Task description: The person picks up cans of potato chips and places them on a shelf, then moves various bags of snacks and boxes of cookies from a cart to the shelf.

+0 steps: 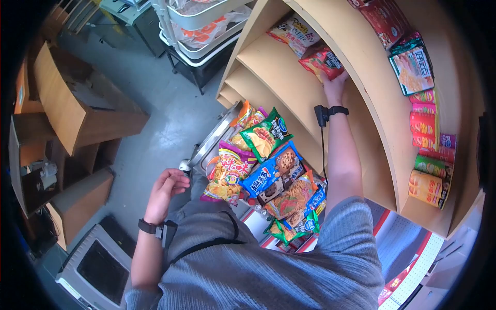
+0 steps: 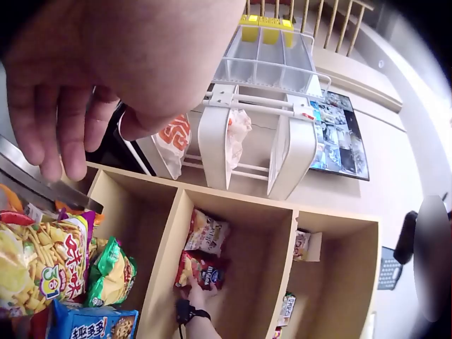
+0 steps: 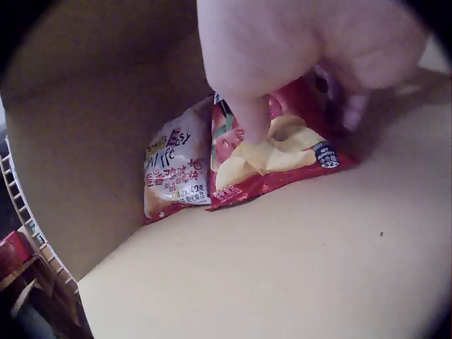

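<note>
In the head view my right hand [image 1: 335,87] reaches into a wooden shelf compartment and grips a red chip bag [image 1: 322,61]. The right wrist view shows the thumb of that hand [image 3: 304,53] on the front of the red bag [image 3: 282,159], other fingers at its far side. A white and red snack bag [image 3: 176,169] stands against the compartment wall, touching the red one. My left hand [image 1: 166,195] hangs empty, fingers loosely bent, left of the piled snack bags; in the left wrist view this hand [image 2: 120,70] is above a yellow and purple bag [image 2: 53,261].
A metal-rimmed cart [image 1: 219,132] holds the pile, including a green bag [image 1: 266,134] and a blue cookie pack [image 1: 274,173]. More snacks, such as an orange pack [image 1: 426,188], line another shelf level at right. A white rack [image 1: 199,51] stands behind; wooden cabinets [image 1: 98,121] are at left.
</note>
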A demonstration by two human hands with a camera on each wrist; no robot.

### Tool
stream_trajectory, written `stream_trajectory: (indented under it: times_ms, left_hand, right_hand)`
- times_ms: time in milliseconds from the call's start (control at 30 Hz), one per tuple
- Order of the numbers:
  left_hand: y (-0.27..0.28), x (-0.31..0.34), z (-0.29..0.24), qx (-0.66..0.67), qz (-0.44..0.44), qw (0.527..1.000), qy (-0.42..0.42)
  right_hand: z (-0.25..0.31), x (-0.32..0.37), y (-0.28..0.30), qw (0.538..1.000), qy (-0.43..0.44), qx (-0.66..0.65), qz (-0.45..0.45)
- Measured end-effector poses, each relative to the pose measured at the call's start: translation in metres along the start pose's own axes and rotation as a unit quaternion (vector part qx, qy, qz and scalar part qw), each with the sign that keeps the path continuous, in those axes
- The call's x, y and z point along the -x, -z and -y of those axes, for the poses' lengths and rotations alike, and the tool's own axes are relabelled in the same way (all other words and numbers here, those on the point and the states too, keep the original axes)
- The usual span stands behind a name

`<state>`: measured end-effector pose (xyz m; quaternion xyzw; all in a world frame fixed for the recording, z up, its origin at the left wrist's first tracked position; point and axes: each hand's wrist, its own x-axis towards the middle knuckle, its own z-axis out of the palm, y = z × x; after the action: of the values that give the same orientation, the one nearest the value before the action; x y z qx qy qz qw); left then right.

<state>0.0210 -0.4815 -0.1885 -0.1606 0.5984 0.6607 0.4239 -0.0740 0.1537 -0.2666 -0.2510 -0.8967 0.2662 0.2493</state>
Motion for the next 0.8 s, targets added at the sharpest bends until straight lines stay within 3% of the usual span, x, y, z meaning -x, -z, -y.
stream_trajectory:
  times_ms: [100, 167, 300, 367, 500, 700, 800]
  left_hand:
    - [0.001, 0.002, 0.002, -0.001, 0.013, 1.0, -0.011]
    - [0.004, 0.001, 0.003, -0.009, 0.026, 0.999, -0.018]
    - [0.007, 0.006, 0.002, -0.027, 0.049, 0.998, -0.014]
    - [0.01, 0.007, 0.0, -0.025, 0.072, 0.997, -0.013]
    - [0.016, 0.004, -0.003, -0.069, 0.133, 0.989, -0.01]
    - [0.02, -0.006, -0.003, -0.096, 0.225, 0.97, 0.013]
    - [0.02, -0.015, 0.001, -0.132, 0.276, 0.951, 0.038]
  right_hand:
    - [0.017, 0.02, 0.014, 0.997, -0.038, -0.063, 0.036]
    - [0.0, 0.034, 0.01, 0.998, -0.038, -0.051, -0.005]
    - [0.007, 0.083, 0.041, 0.997, -0.029, 0.066, -0.018]
    - [0.022, 0.118, 0.064, 0.995, -0.046, -0.058, 0.068]
    - [0.096, 0.215, 0.134, 0.984, -0.112, -0.115, 0.073]
    - [0.155, 0.396, 0.23, 0.961, -0.186, -0.18, -0.093]
    - [0.169, 0.485, 0.265, 0.942, -0.239, -0.152, -0.178]
